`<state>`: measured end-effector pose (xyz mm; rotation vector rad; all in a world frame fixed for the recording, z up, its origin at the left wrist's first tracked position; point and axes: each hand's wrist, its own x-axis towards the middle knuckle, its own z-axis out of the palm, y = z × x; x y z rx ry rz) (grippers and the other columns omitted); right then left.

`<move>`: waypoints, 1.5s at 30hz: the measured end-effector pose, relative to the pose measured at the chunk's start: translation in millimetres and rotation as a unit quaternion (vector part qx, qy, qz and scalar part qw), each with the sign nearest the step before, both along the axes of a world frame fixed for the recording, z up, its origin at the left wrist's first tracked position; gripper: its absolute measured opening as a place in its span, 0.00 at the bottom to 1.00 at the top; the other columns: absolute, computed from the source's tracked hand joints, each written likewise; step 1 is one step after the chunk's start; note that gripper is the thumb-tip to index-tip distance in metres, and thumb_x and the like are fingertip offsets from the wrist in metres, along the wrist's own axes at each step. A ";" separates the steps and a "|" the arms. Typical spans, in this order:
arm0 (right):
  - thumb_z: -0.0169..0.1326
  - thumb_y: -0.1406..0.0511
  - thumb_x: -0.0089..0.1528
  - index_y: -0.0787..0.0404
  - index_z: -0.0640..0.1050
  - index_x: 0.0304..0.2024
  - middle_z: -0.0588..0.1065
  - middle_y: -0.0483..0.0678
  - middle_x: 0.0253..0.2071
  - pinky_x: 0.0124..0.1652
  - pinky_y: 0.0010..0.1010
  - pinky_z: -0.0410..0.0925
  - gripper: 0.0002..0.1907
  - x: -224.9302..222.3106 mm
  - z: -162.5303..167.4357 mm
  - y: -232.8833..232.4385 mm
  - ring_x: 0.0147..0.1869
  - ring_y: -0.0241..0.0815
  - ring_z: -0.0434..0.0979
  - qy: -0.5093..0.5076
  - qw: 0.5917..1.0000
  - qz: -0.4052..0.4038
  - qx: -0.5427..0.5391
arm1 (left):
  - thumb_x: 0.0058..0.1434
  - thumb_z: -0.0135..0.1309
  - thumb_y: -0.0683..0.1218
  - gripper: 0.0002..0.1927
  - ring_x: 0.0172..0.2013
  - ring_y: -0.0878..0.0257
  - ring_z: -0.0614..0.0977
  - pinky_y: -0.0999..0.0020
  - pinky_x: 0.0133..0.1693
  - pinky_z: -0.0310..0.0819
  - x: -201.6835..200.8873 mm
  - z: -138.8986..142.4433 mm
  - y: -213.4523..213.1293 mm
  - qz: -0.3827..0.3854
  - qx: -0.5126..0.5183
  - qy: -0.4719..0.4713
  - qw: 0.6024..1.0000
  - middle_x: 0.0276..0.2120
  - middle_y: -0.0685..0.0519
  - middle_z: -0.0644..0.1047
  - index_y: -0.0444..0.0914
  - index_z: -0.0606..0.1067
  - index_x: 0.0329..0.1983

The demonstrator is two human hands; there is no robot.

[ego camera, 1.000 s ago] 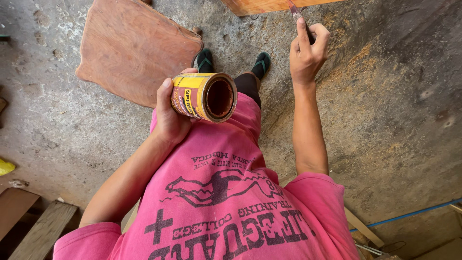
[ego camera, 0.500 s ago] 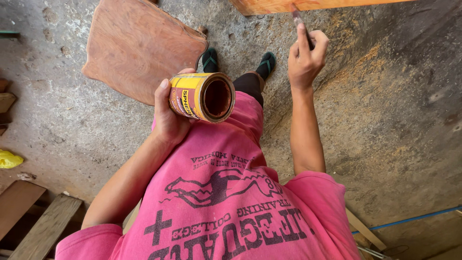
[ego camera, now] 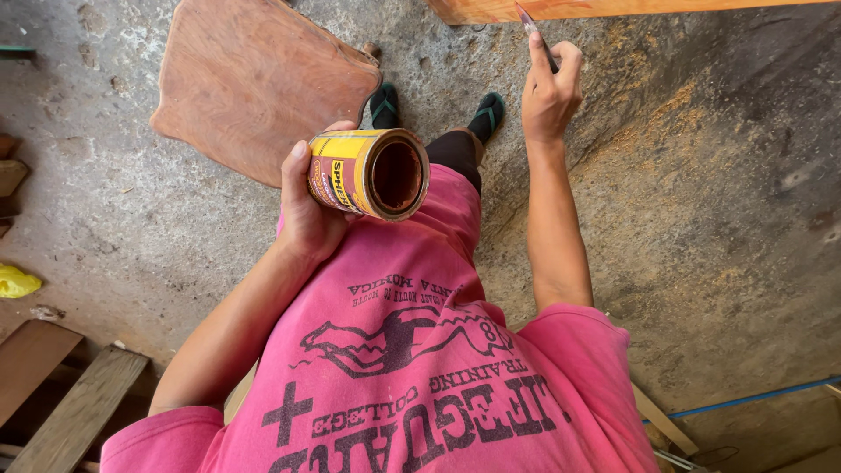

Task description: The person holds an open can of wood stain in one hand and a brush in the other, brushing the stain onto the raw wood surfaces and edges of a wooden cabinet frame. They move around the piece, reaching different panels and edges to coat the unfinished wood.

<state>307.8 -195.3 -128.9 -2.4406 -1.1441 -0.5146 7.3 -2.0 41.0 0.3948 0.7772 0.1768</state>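
Sawdust-strewn concrete floor (ego camera: 701, 219) lies below as an open yellow tin (ego camera: 368, 172), tilted mouth-out, is wrapped by left hand (ego camera: 308, 210) fingers, a brush (ego camera: 536, 33) pinched by the right hand (ego camera: 549, 92) against the wooden beam (ego camera: 613, 9); stain could be spilled.

One package shows: a round metal can (ego camera: 368, 172), held in the air by the left hand (ego camera: 308, 210), above the concrete floor (ego camera: 718, 219) and just in front of the pink shirt. It lies tilted on its side, the open mouth turned toward the camera, dark red-brown inside. Its paper label (ego camera: 337, 171) wraps around the wall, yellow with a dark red band and small print.
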 end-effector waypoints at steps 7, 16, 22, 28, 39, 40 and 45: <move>0.61 0.75 0.62 0.46 0.80 0.62 0.72 0.44 0.44 0.34 0.26 0.76 0.28 3.1 -6.1 -0.5 0.40 0.36 0.78 0.037 0.999 0.019 -0.032 | 0.66 0.47 0.69 0.37 0.38 0.62 0.82 0.70 0.26 0.70 -1.9 3.3 -0.2 0.014 -0.004 0.019 1.000 0.51 0.50 0.80 0.41 0.67 0.68; 0.58 0.78 0.63 0.48 0.75 0.67 0.69 0.46 0.47 0.36 0.25 0.75 0.32 -1.9 29.8 -13.5 0.41 0.37 0.77 -0.009 0.998 0.021 0.051 | 0.66 0.47 0.70 0.37 0.36 0.63 0.81 0.72 0.25 0.67 0.5 -0.8 0.5 0.004 -0.005 0.009 1.000 0.51 0.51 0.79 0.42 0.67 0.68; 0.61 0.74 0.64 0.44 0.77 0.64 0.69 0.43 0.45 0.34 0.25 0.76 0.28 1.1 1.7 -4.6 0.38 0.35 0.77 0.005 1.000 0.010 0.008 | 0.66 0.47 0.70 0.37 0.38 0.63 0.81 0.71 0.27 0.68 2.5 -1.0 -1.8 0.000 -0.006 0.002 1.000 0.52 0.51 0.79 0.42 0.66 0.68; 0.61 0.74 0.64 0.48 0.79 0.62 0.71 0.46 0.45 0.28 0.23 0.72 0.26 -2.5 -8.5 7.8 0.36 0.37 0.77 0.080 0.996 -0.007 -0.037 | 0.66 0.47 0.69 0.37 0.38 0.63 0.82 0.72 0.26 0.68 -0.5 3.6 0.8 0.008 -0.007 0.012 1.000 0.52 0.51 0.79 0.42 0.66 0.69; 0.60 0.78 0.61 0.52 0.76 0.66 0.68 0.49 0.47 0.33 0.23 0.75 0.32 -1.1 13.1 -14.0 0.44 0.38 0.75 0.017 0.999 0.007 0.046 | 0.66 0.46 0.70 0.37 0.35 0.64 0.81 0.73 0.24 0.66 1.2 -3.0 -2.1 0.002 -0.013 -0.007 1.000 0.51 0.51 0.80 0.42 0.66 0.68; 0.60 0.78 0.61 0.50 0.77 0.65 0.68 0.48 0.46 0.34 0.24 0.75 0.31 -1.8 6.7 -12.2 0.43 0.38 0.76 0.017 0.999 0.003 0.028 | 0.66 0.46 0.70 0.37 0.36 0.63 0.81 0.72 0.24 0.66 1.6 -3.5 -2.8 0.003 -0.011 -0.006 1.000 0.51 0.51 0.80 0.42 0.66 0.68; 0.59 0.77 0.59 0.51 0.79 0.64 0.68 0.47 0.45 0.35 0.30 0.73 0.30 -4.9 -6.1 -4.5 0.42 0.38 0.75 0.054 0.998 0.001 -0.045 | 0.66 0.46 0.70 0.36 0.36 0.63 0.81 0.71 0.24 0.66 2.3 -3.6 -3.9 0.000 -0.002 -0.003 1.000 0.51 0.51 0.79 0.42 0.67 0.67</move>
